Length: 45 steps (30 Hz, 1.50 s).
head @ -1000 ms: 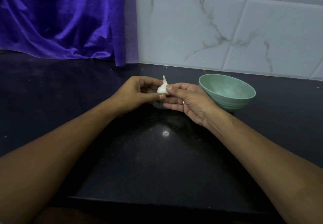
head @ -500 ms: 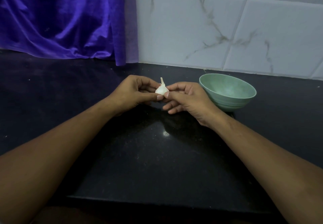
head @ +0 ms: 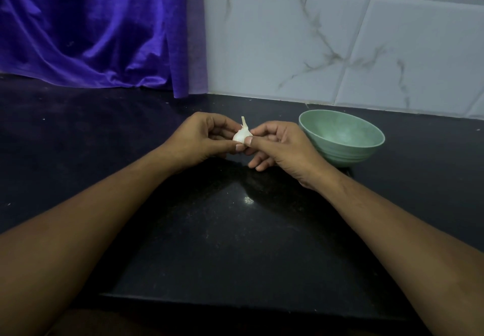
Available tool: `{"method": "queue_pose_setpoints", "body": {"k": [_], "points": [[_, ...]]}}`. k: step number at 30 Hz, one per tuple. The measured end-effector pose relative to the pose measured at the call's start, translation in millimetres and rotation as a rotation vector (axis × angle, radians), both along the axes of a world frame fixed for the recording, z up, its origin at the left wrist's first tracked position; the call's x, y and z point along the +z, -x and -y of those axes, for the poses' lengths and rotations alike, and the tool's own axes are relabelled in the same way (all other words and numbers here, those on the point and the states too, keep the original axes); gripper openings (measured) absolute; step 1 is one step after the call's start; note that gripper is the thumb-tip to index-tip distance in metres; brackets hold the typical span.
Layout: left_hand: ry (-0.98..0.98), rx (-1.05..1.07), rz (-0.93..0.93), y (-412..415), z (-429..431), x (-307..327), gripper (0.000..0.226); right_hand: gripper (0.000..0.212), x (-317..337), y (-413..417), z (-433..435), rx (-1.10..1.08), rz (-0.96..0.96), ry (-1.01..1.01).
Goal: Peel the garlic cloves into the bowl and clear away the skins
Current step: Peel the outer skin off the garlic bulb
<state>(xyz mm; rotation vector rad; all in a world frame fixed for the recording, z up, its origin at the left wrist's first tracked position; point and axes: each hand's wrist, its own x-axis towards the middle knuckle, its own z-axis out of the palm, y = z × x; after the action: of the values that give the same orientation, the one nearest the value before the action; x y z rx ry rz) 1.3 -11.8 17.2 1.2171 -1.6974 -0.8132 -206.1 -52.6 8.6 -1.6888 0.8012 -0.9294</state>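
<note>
White and papery-skinned, the small garlic bulb (head: pixel 241 136) sits in mid-air between the two hands, above the black speckled stone tabletop (head: pixel 235 244), its short dry stalk pointing up and leaning slightly to the right; the left hand (head: pixel 201 139) has its grip closed on the bulb's left side, the thumb (head: pixel 237 147) pressed against the lower front and the curled fingers wrapped behind; the right hand (head: pixel 282 147) pinches the bulb's right side, its thumb (head: pixel 248 141) lying on the skin just beside the left thumb, its forefinger curled over the top near the stalk, and its remaining fingers loosely bent beneath without reaching the bulb; both grips are thus narrow, closed on the same bulb, with the thumb tips almost meeting; just to the right of the right hand stands the pale green round bowl (head: pixel 345 153), upright on the tabletop, its left rim partly hidden by the back of that hand, so whether the two touch cannot be told; bare forearms reach in from the lower corners; a small bright reflection (head: pixel 248 200) glints on the stone below the hands; behind, a purple satin curtain (head: pixel 91 29) hangs down to the tabletop at the left, and a wall of white marble-veined tiles (head: pixel 340 34) fills the right.
</note>
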Motion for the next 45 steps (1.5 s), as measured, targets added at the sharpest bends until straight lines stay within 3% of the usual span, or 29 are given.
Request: {"method": "queue_pose_setpoints", "body": {"k": [11, 28, 34, 45], "points": [[0.051, 0.004, 0.041, 2.3, 6.8, -5.8, 0.025, 0.032, -5.5, 0.8, 3.8, 0.016, 0.081, 0.023], [-0.010, 0.066, -0.354, 11.5, 6.9, -9.0, 0.021, 0.029, -5.1, 1.3, 1.0, 0.038, 0.152, -0.021], [0.012, 0.038, -0.361, 15.6, 4.5, -9.0, 0.017, 0.025, -1.3, 2.5, -2.7, 0.048, 0.160, -0.016], [-0.149, 0.046, -0.520, 18.1, 5.4, -6.6, 0.014, 0.021, -7.9, -2.5, 2.1, 0.038, 0.125, 0.094]]}}
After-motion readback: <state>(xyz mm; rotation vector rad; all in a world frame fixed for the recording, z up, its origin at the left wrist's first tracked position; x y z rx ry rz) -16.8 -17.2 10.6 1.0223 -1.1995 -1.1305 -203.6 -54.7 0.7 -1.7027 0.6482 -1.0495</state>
